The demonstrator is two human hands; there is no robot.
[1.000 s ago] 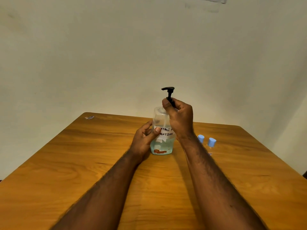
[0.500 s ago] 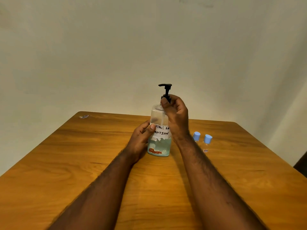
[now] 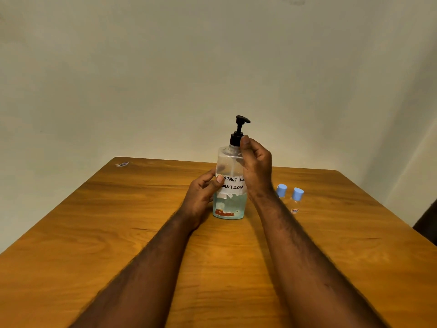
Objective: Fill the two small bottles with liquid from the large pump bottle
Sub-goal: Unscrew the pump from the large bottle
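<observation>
The left hand [image 3: 203, 197] grips the large pump bottle [image 3: 230, 204] round its lower left side, thumb laid across the paper label. The right hand [image 3: 256, 166] curls round the neck from the right, its thumb pressed on the black pump collar [image 3: 236, 139] and its other fingers hidden behind the bottle, so it appears to pinch the collar as if to twist it. The bottle stands upright near the middle of the tabletop [image 3: 142, 221], with pale blue liquid in roughly its lower third. As I judge it, a light left-hand hold could let the bottle turn with the collar, or tip and spill. Lifting out the pump could also drip liquid across the wood. Just right of the right wrist stand the left small bottle [image 3: 281, 191] and the right small bottle [image 3: 296, 200], both with blue caps on. Their mouths look narrow, so pouring straight from the big bottle could overflow them or knock them over. The handwritten label [image 3: 233, 184] shows "NTAC LE" above "OLUTION", the rest covered by the hands, probably contact lens solution. A red mark [image 3: 224, 213] low on the bottle, small print on the right small bottle and a sticker [image 3: 122, 164] at the far left corner are too small to read.
</observation>
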